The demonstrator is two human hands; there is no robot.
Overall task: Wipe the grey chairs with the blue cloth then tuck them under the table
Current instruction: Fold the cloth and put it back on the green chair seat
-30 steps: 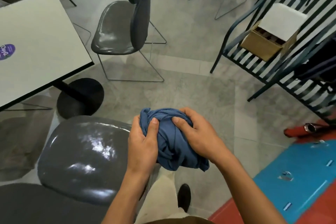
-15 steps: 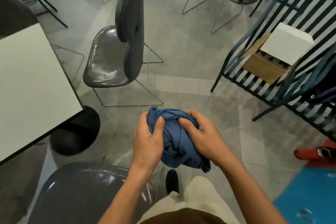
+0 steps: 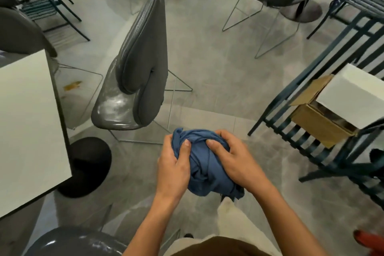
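Both hands are clenched on the bunched blue cloth [image 3: 204, 164], held in the air over the floor: left hand [image 3: 173, 169] with thumb pressed in, right hand [image 3: 235, 161] wrapped over the top. One grey chair [image 3: 133, 87] is seen just ahead (untucked, beside the white table [image 3: 29, 122]); another grey seat [image 3: 76, 242] lies below.

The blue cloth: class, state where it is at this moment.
In the head view the blue cloth sits low at centre, bunched between the left hand and right hand, above the floor, just in front of the grey chair.
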